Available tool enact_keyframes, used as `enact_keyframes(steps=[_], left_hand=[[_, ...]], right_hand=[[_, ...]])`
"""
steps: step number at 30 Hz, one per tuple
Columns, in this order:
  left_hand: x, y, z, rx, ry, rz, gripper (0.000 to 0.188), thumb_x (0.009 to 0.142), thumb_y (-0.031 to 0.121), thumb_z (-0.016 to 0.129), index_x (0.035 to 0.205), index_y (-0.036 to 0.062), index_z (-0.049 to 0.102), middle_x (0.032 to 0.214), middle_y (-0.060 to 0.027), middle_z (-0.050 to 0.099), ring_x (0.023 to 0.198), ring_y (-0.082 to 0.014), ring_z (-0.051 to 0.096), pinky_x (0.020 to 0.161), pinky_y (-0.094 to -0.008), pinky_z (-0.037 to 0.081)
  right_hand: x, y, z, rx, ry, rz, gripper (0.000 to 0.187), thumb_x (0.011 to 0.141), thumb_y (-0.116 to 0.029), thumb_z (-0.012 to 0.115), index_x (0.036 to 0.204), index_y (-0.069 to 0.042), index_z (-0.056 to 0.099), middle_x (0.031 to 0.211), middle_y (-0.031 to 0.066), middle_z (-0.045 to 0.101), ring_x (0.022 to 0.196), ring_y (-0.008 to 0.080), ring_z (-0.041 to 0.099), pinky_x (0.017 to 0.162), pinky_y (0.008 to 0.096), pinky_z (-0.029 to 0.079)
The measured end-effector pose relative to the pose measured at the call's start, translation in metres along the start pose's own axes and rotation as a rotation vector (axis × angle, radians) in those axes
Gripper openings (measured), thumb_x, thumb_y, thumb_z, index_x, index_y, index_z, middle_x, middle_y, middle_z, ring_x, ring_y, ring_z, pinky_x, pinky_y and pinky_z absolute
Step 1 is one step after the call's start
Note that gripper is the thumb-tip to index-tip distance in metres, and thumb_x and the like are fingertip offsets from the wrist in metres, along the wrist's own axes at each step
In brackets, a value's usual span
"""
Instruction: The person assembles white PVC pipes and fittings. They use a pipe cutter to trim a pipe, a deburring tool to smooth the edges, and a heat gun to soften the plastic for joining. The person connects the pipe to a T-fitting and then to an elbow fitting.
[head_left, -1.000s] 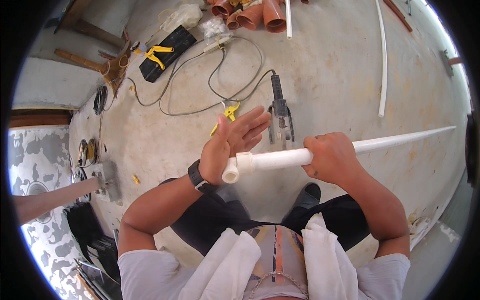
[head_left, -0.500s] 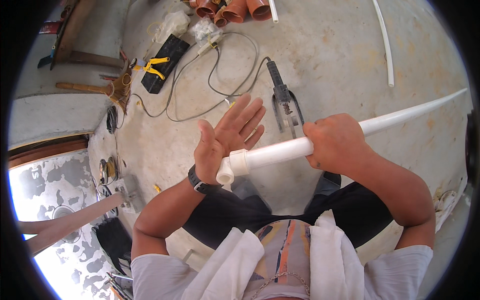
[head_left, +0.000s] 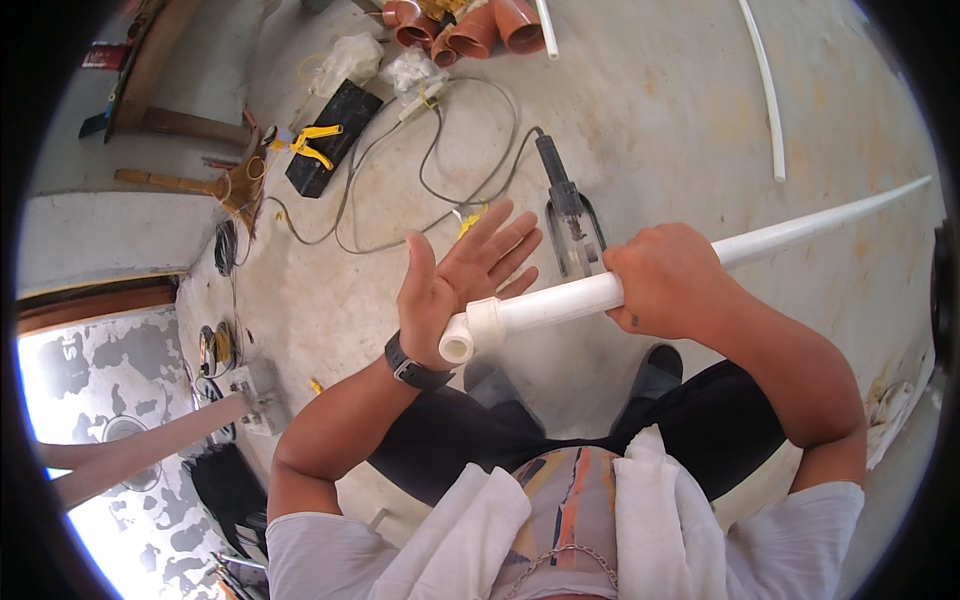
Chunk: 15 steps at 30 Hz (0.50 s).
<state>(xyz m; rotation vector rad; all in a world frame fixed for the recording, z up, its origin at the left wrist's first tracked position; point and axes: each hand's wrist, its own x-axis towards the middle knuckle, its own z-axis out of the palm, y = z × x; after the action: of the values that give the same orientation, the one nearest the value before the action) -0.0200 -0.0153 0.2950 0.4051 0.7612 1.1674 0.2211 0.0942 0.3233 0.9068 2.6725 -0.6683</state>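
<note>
My right hand [head_left: 664,281] is wrapped round a long white plastic pipe [head_left: 560,303], which slants up to the far right. A white tee fitting [head_left: 482,325] sits on the pipe's left end, its round opening turned toward me. Behind that fitting my left hand [head_left: 465,275] is held open, fingers spread and palm up, the heel of the palm against or very close to the fitting. Just beyond the pipe, a pipe welding iron [head_left: 562,195] with a dark handle rests in its stand on the floor.
A grey cable [head_left: 430,175] loops from the iron to a power strip [head_left: 420,103]. A yellow pipe cutter [head_left: 318,145] lies on a black case [head_left: 330,150]. Orange-brown pipe fittings [head_left: 473,33] are piled at the back. Another white pipe [head_left: 768,90] lies at the far right.
The view has shifted slightly, so the floor things sit a little lower. My left hand stays spread by the fitting, and my right hand keeps its grip on the pipe.
</note>
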Motion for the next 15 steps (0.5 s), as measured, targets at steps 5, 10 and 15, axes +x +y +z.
enact_keyframes(steps=[5,10,15], left_hand=[[0.014,0.014,-0.012,-0.128,0.121,-0.094,0.111,0.092,0.089,0.025,0.163,0.0044,0.026,0.165,-0.0241,0.030,0.155,-0.0354,0.027,0.125,-0.0521,0.025],[0.035,0.024,-0.030,0.167,0.347,0.103,0.110,0.094,0.087,0.019,0.160,-0.0004,0.033,0.160,-0.0240,0.040,0.151,-0.0357,0.034,0.123,-0.0484,0.027],[0.034,0.023,-0.032,0.148,0.156,0.287,0.111,0.094,0.087,0.018,0.158,-0.0013,0.035,0.157,-0.0242,0.044,0.148,-0.0360,0.039,0.124,-0.0486,0.028]], right_hand=[[0.028,0.006,-0.023,0.065,-0.137,0.011,0.034,0.076,-0.039,0.082,0.087,-0.006,0.078,0.082,0.0146,0.074,0.081,0.0327,0.073,0.073,0.0440,0.058],[0.057,0.020,-0.032,0.228,-0.288,-0.002,0.052,0.076,-0.053,0.082,0.090,-0.004,0.078,0.082,0.0140,0.073,0.078,0.0329,0.071,0.072,0.0442,0.055],[0.067,0.029,-0.034,0.221,-0.296,-0.047,0.063,0.073,-0.064,0.083,0.090,-0.004,0.078,0.082,0.0129,0.074,0.078,0.0315,0.072,0.071,0.0432,0.054]])
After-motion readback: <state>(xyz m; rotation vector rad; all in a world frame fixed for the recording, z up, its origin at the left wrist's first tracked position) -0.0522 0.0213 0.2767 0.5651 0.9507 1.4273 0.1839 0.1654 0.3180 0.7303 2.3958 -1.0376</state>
